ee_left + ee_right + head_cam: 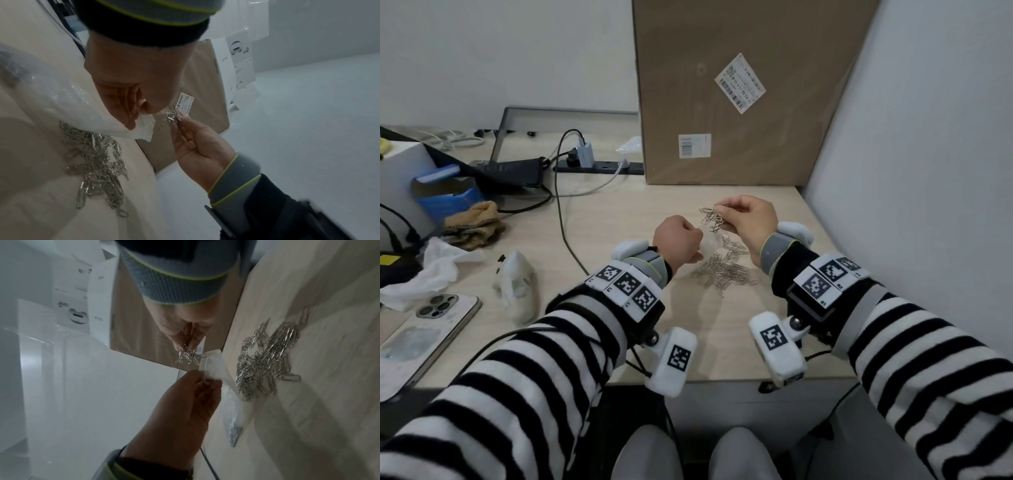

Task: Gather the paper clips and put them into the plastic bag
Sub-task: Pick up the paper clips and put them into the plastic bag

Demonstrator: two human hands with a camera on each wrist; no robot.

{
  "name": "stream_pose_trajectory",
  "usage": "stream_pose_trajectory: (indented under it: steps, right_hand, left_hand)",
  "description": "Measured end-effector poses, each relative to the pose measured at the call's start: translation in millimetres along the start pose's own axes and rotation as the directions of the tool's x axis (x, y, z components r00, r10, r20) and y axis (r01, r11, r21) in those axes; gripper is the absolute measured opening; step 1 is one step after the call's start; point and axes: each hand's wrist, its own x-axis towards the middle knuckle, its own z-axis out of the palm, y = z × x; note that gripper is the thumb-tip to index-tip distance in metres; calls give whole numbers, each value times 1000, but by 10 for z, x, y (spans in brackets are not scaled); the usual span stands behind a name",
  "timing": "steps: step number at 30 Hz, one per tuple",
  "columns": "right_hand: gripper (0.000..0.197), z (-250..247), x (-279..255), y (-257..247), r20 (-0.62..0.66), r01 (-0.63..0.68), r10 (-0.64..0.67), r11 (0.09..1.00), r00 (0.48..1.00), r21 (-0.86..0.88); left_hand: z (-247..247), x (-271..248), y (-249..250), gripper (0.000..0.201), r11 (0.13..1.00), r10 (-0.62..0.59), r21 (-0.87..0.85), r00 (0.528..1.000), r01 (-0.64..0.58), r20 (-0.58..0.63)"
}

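My right hand (743,219) pinches a small bunch of silver paper clips (711,217) in the air, just above the mouth of the clear plastic bag (710,245). The same bunch of clips (187,356) hangs from the right fingertips in the right wrist view. My left hand (678,240) grips the top edge of the plastic bag (68,104), which hangs down to the table; a few clips lie in its bottom corner. A loose pile of paper clips (726,270) lies on the table between my hands, and this clip pile (265,360) sits beside the bag.
A large cardboard box (739,89) stands behind the hands, against a white wall at the right. A power strip (599,167), cables, a blue box (445,195), a cloth, crumpled tissue (517,284) and a phone (421,339) lie on the table's left side.
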Motion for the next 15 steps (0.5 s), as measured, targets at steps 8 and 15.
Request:
stream_pose_trajectory:
  steps: [8,15]
  right_hand:
    - [19,34,-113,41,64,67,-53,969,997,-236]
    - [5,46,-135,26,174,164,-79,813,982,-559]
  left_hand:
    - [29,-88,29,15,988,-45,-146,999,44,1]
    - [-43,-47,-2,15,985,-25,-170,999,21,-24]
